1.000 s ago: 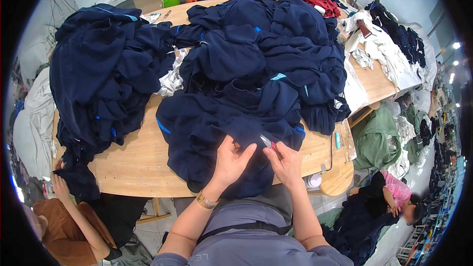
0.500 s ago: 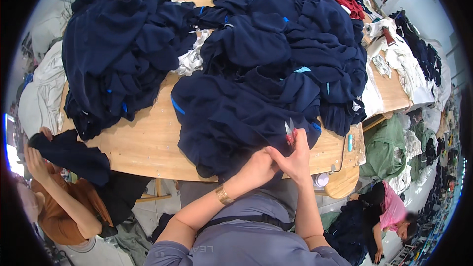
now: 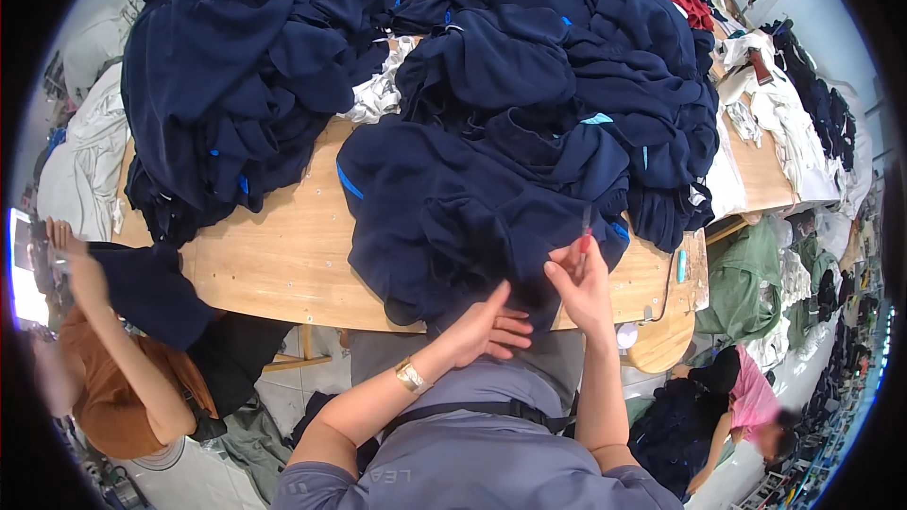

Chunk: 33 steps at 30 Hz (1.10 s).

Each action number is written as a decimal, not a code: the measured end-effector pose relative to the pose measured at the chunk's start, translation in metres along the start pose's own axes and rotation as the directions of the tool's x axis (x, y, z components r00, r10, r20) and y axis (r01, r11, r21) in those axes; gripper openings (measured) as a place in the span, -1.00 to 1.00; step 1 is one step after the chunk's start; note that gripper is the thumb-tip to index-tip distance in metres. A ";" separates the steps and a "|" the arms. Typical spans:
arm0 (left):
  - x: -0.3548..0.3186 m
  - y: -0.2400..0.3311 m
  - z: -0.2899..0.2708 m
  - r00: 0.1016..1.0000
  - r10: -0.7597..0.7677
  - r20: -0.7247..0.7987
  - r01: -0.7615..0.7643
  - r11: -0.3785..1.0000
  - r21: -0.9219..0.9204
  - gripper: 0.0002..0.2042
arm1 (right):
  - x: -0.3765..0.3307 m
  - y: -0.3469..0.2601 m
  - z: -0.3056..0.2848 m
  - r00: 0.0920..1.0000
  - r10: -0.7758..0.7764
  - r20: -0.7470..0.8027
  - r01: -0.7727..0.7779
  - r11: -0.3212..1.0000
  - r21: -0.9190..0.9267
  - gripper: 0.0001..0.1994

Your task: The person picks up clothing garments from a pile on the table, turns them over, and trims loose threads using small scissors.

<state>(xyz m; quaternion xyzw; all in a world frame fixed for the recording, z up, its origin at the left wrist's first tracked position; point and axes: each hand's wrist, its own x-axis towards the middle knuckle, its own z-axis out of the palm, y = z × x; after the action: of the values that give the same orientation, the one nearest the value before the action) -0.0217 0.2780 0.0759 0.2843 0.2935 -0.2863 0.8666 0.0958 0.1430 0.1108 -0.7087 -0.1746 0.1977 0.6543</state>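
My right hand [image 3: 588,295] is closed around a pair of small red-handled thread snips [image 3: 586,236], whose blades point away from me and are blurred. Near the table's front edge, my left hand [image 3: 489,329] has its fingers spread and holds nothing. A navy garment [image 3: 435,175] with bright blue trim lies crumpled under and just beyond both hands. It rests against a large heap of navy garments [image 3: 624,66] that reaches far back on the table.
Another tall navy heap [image 3: 236,76] stands on the wooden table [image 3: 265,264] at left. White cloth scraps [image 3: 380,90] lie between the heaps. A turquoise-capped item [image 3: 681,266] is at the right edge. Co-workers handle cloth at lower left [image 3: 132,359] and lower right [image 3: 742,392].
My hands were together and have moved apart; the left fingers have spread open. The snips have risen slightly and moved right. The person at left has shifted their hand and dark cloth.
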 end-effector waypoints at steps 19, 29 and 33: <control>0.005 0.039 0.006 0.741 0.633 0.226 -0.387 0.677 -0.626 -0.74 | 0.010 0.011 0.000 0.885 0.452 -0.109 -0.077 0.373 0.925 -0.79; 0.019 0.034 0.005 0.684 0.729 -0.011 -0.641 0.594 -0.487 -0.88 | -0.008 0.009 0.009 0.777 -0.447 -0.443 0.386 0.895 -0.225 -0.78; 0.024 0.029 0.004 0.674 0.737 -0.058 -0.683 0.590 -0.431 -0.89 | -0.010 -0.006 0.016 0.869 -0.478 -0.128 0.436 0.862 -0.259 -0.70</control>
<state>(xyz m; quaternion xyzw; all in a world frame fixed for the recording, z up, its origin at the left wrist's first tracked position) 0.0146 0.2871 0.0719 0.1663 0.1542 0.1360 0.9644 0.0788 0.1525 0.1165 -0.7305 -0.2964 -0.0520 0.6130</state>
